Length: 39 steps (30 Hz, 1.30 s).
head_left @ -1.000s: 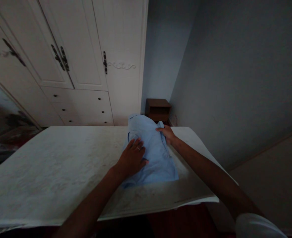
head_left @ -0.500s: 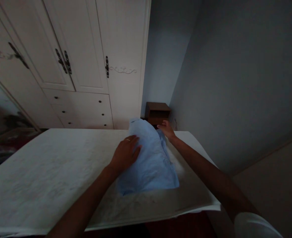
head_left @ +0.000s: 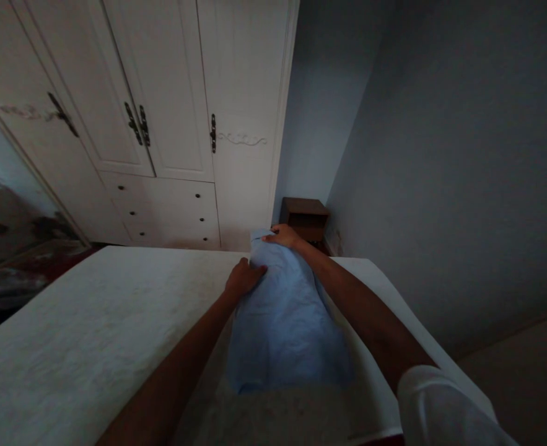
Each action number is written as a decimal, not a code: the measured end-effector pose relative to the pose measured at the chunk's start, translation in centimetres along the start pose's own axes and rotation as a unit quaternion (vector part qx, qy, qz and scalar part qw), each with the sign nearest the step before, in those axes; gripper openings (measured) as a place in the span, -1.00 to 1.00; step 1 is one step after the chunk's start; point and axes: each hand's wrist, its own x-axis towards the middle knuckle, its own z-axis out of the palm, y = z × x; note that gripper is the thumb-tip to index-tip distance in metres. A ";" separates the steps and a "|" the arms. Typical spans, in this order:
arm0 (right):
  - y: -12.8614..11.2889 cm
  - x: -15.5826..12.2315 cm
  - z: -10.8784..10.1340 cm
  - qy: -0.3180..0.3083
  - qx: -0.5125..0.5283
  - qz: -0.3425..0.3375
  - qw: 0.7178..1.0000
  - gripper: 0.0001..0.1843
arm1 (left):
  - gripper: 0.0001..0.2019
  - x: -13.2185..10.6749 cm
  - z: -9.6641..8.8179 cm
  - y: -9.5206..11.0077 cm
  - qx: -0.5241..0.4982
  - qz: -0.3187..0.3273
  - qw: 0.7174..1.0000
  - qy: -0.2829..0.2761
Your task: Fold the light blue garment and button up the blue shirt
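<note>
A light blue garment (head_left: 292,322), folded into a long shape, lies on the white-covered surface in front of me; it looks like a shirt. My left hand (head_left: 244,277) is at its upper left edge, thumb over the cloth and fingers curled at the side. At the far end, my right hand (head_left: 283,236) grips the top edge, its thumb lying on the cloth and its fingers beyond the edge, partly hidden. The near end of the garment is flat and slightly blurred.
The garment lies on a wide surface with a white cover (head_left: 129,310). Behind it stand a white wardrobe (head_left: 249,179) with dark handles and a small brown nightstand (head_left: 305,205). A grey wall (head_left: 440,173) rises at the right.
My right hand has moved left from beside the garment onto its top edge and closed there. My left hand has shifted from lying on the cloth to its left edge. The view has shifted slightly.
</note>
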 end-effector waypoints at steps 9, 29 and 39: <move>2.9 -2.0 2.9 0.033 -0.003 0.063 0.997 -0.74 | -0.51 -2.0 1.3 -0.6 0.052 0.031 0.997 0.051; 1.5 -0.8 6.2 -0.068 -0.165 -0.251 0.951 -0.30 | -0.21 -13.1 1.1 -3.2 0.205 0.428 0.880 -0.020; 2.9 -0.6 7.1 -0.074 -0.118 -0.245 0.959 -0.19 | -0.26 -13.6 2.3 -3.9 0.194 0.420 0.886 0.017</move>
